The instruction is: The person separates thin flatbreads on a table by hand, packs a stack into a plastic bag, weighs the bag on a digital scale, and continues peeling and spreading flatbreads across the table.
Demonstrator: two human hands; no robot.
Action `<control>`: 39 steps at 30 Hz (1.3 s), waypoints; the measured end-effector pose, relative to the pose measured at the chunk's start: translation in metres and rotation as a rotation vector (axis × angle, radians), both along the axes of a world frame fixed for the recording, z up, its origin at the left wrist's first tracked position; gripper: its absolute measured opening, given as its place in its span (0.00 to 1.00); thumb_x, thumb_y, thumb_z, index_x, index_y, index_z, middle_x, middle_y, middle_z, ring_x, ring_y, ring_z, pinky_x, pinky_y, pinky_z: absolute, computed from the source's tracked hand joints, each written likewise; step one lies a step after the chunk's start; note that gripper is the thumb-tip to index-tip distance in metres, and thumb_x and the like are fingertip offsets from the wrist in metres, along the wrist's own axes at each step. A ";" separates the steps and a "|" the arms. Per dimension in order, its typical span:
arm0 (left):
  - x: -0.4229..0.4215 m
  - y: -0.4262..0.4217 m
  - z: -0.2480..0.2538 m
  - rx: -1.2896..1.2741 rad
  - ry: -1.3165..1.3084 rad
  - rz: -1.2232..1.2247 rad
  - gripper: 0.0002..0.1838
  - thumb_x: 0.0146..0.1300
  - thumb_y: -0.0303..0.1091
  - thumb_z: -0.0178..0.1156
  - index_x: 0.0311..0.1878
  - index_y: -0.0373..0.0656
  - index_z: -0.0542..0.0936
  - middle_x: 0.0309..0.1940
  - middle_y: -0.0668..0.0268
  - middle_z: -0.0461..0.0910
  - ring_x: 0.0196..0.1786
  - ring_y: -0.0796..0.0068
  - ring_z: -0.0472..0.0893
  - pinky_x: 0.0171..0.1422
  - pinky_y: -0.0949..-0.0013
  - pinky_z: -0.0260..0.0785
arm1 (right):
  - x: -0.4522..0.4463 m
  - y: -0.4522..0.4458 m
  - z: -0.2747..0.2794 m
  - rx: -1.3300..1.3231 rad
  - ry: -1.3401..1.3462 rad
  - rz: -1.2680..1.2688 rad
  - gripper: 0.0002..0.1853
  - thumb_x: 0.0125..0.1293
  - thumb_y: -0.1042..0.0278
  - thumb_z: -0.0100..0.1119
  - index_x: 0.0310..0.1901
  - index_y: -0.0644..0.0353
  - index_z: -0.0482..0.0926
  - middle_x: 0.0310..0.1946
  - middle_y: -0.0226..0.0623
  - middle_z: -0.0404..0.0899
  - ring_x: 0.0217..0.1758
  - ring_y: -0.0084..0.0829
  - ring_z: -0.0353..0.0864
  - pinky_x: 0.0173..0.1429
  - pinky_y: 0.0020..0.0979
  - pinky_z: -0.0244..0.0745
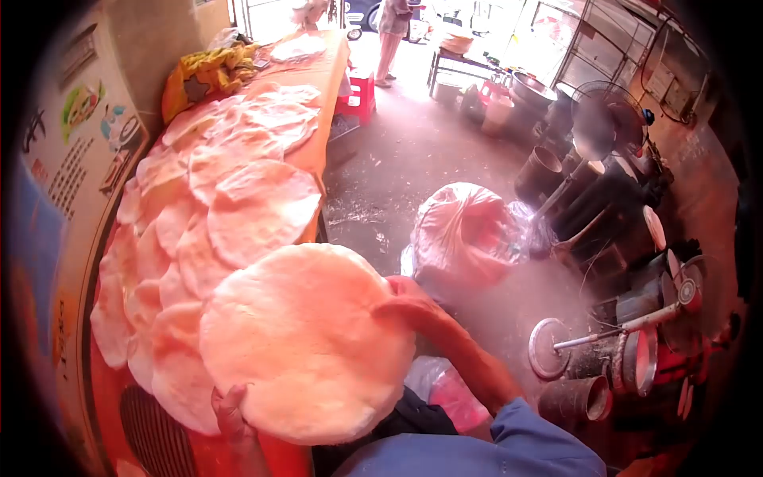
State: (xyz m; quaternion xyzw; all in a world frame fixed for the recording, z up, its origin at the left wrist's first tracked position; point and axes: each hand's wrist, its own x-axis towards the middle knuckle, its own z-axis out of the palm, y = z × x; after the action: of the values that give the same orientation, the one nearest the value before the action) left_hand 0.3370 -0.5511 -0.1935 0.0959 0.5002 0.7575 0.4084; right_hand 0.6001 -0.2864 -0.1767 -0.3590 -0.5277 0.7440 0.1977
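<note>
A large round flatbread is held up in front of me, tilted over the near end of the table. My right hand grips its right edge, thumb on top and the other fingers hidden below. At its lower left edge my left hand holds the rim with its fingertips. Many more flatbreads lie overlapping along the long orange-covered table to the left, the closest ones just beyond the held bread.
A white plastic sack stands on the floor right of the table. Metal buckets, a standing fan and a round-based pole crowd the right side. A red stool is by the table's far end; a person stands beyond.
</note>
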 end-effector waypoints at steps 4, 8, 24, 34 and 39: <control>-0.003 0.091 0.004 -0.037 0.015 -0.043 0.28 0.52 0.22 0.58 0.59 0.30 0.70 0.49 0.54 0.79 0.49 0.61 0.81 0.56 0.64 0.75 | 0.015 0.070 0.006 -0.039 -0.062 -0.050 0.20 0.44 0.69 0.64 0.42 0.67 0.80 0.36 0.28 0.80 0.38 0.20 0.77 0.43 0.24 0.73; -0.025 0.174 0.007 -0.027 0.024 -0.083 0.29 0.50 0.22 0.59 0.60 0.32 0.70 0.50 0.54 0.79 0.49 0.58 0.81 0.57 0.60 0.76 | 0.001 0.140 0.003 -0.121 0.013 -0.068 0.22 0.44 0.69 0.65 0.44 0.67 0.79 0.38 0.30 0.81 0.41 0.22 0.79 0.48 0.26 0.74; -0.113 0.537 -0.005 -0.082 -0.068 -0.282 0.26 0.51 0.21 0.59 0.56 0.29 0.72 0.45 0.56 0.80 0.44 0.65 0.82 0.52 0.66 0.76 | -0.044 0.453 -0.017 -0.138 -0.009 -0.208 0.25 0.47 0.70 0.68 0.49 0.70 0.77 0.42 0.36 0.82 0.43 0.27 0.81 0.49 0.28 0.76; -0.116 0.810 -0.015 -0.135 -0.036 -0.266 0.28 0.51 0.22 0.60 0.58 0.28 0.69 0.47 0.54 0.79 0.46 0.62 0.81 0.52 0.64 0.76 | -0.052 0.719 -0.049 -0.102 0.068 -0.242 0.25 0.45 0.69 0.67 0.48 0.69 0.78 0.41 0.36 0.82 0.42 0.26 0.81 0.50 0.29 0.77; -0.107 0.950 -0.011 -0.141 -0.056 -0.298 0.29 0.53 0.22 0.58 0.61 0.28 0.67 0.50 0.51 0.78 0.48 0.59 0.81 0.54 0.62 0.77 | -0.041 0.853 -0.025 -0.093 0.057 -0.258 0.27 0.45 0.69 0.66 0.49 0.71 0.76 0.42 0.39 0.82 0.42 0.29 0.82 0.50 0.30 0.77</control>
State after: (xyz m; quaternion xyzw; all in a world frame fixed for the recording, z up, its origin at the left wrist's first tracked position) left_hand 0.2302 0.3992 -0.2048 0.1190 0.5206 0.6540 0.5358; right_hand 0.5595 0.5669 -0.2021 -0.4113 -0.4361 0.7460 0.2900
